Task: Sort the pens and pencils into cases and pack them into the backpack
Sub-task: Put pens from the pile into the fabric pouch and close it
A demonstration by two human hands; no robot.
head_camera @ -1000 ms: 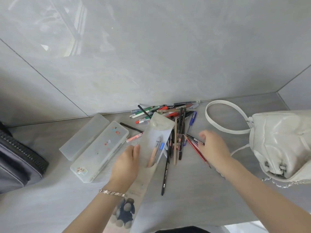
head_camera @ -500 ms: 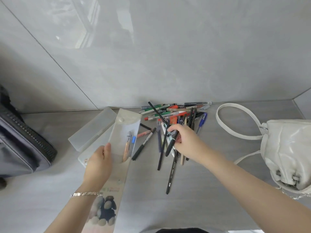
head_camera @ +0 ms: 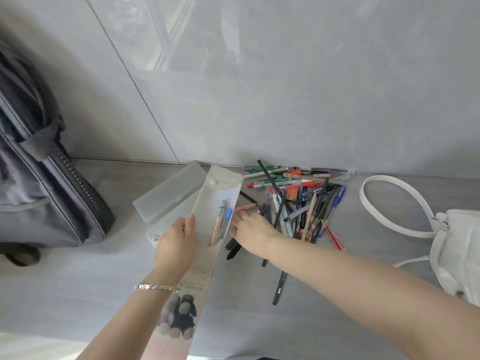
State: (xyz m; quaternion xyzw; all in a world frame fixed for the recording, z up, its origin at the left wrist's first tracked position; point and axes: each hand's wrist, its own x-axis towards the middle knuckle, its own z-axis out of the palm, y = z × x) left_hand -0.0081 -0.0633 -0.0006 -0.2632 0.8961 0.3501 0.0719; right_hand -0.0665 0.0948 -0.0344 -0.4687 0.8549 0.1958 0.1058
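Note:
My left hand (head_camera: 176, 242) holds a translucent soft pencil pouch (head_camera: 220, 196) by its left edge, flap open and tilted up off the table. A blue-capped pen (head_camera: 228, 215) and a wooden pencil (head_camera: 215, 232) show through it. A plush-bear picture (head_camera: 179, 318) marks the pouch's near end. My right hand (head_camera: 253, 229) is against the pouch's right edge, closed on black pens (head_camera: 233, 248) that stick out beneath it. The loose pile of pens and pencils (head_camera: 298, 201) lies to the right by the wall. The dark grey backpack (head_camera: 39, 193) stands at the left.
A frosted hard case (head_camera: 168, 196) lies open behind the pouch. A long black pencil (head_camera: 279, 289) lies alone near my right forearm. A white handbag (head_camera: 459, 255) with a looped strap (head_camera: 384, 201) sits at the right. A tiled wall (head_camera: 259, 87) closes off the back.
My right hand took black pens from the pile and carried them left to the pouch's edge. My left hand kept holding the pouch. The view swung left, showing more of the backpack.

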